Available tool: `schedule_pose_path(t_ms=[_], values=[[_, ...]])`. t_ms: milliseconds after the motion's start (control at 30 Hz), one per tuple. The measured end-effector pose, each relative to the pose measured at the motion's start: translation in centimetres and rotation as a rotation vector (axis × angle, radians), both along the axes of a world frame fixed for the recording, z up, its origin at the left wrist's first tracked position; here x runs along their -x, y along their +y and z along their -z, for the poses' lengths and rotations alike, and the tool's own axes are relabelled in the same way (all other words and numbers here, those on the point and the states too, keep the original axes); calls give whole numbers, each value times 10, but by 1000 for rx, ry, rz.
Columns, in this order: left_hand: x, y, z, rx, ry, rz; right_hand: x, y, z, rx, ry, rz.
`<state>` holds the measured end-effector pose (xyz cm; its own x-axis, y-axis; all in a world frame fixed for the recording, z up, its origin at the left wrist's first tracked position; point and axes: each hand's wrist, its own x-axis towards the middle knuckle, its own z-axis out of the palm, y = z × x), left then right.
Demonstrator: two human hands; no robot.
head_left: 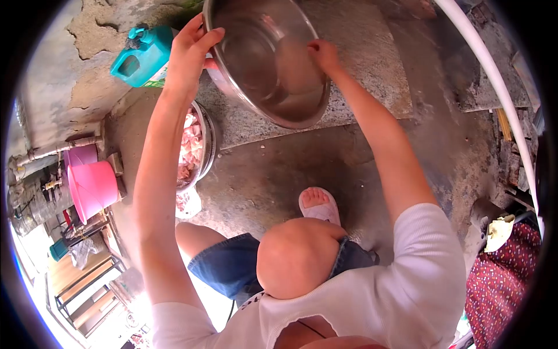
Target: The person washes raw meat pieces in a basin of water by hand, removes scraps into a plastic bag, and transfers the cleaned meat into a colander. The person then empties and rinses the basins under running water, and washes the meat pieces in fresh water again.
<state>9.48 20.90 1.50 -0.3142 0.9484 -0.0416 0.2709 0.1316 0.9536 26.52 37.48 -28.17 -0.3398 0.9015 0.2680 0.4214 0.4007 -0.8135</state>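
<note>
A large shiny metal basin [247,61] is tilted on its side at the top centre, its inside facing right and toward me. My left hand [195,46] grips its left rim, with the thumb over the edge. My right hand [325,57] is at the basin's right side with its fingers curled; a blurred, pale brownish patch lies beside the fingers, and what they hold is too smeared to name. Below the basin, partly behind my left forearm, a round metal bowl [207,142] holds pieces of pinkish raw meat [190,145].
A teal jug [142,58] stands by the wall at upper left. A pink bucket [93,189] and a wooden rack [87,273] are at left. A white pipe [494,70] curves down the right side, above a dotted red cloth [503,279]. A stone slab [366,64] lies under the basin.
</note>
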Motion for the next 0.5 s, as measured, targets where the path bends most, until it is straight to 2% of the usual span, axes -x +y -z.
schedule_pose_path(t_ms=[33, 133, 233, 333, 433, 500], values=[[-1, 0, 0, -1, 0, -1, 13, 5, 11, -73, -5, -79], [-5, 0, -1, -10, 10, 3, 37, 3, 18, -279, -344, -223], [-12, 2, -3, 2, 22, -18, 29, -54, -26, -229, -338, -259], [-18, 1, -4, -29, 7, 14, 32, -74, 11, -225, -281, -162], [-24, -2, -2, -36, 12, 8, 11, -84, -1, -29, -492, -494], [-35, -4, -3, -44, 7, 3, -4, -92, -22, 154, -415, -610]])
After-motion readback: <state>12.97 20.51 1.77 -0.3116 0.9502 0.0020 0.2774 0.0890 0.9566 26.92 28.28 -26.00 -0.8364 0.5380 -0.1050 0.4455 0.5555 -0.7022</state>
